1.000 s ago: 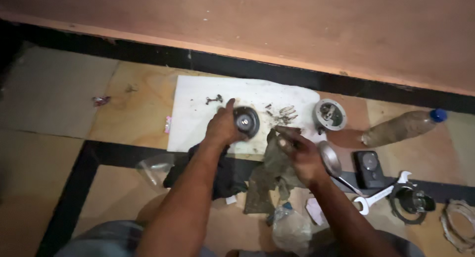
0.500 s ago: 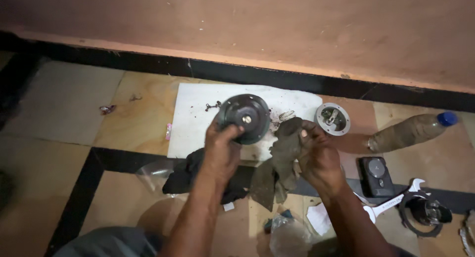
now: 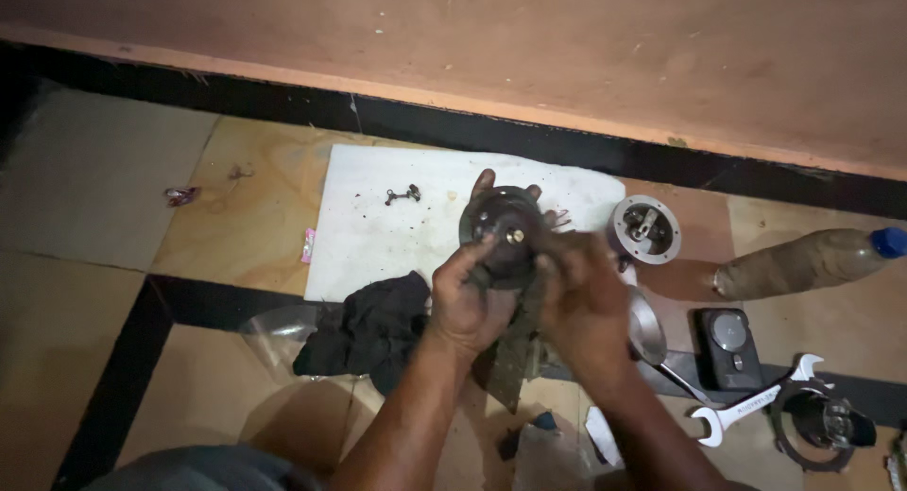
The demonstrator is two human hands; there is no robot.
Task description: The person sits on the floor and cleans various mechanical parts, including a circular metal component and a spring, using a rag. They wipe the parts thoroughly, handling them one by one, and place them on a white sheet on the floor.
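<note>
My left hand (image 3: 472,297) grips a round dark metal part (image 3: 507,228) with a brass centre, lifted above the floor with its face towards me. My right hand (image 3: 578,297) holds a dirty grey rag (image 3: 510,354) against the part's right and lower side. The rag hangs down between my wrists. Under both hands lies a white sheet (image 3: 392,231) with small metal bits (image 3: 402,194) on it.
A black cloth (image 3: 368,326) lies left of my arms. To the right sit a round metal housing (image 3: 644,230), a dusty plastic bottle with a blue cap (image 3: 803,262), a spoon (image 3: 647,328), a small black device (image 3: 729,344), a spanner (image 3: 756,406) and a ring-shaped part (image 3: 822,423).
The round part was lifted off the white sheet and turned to face me. Both hands came together around it, and the rag now presses against it.
</note>
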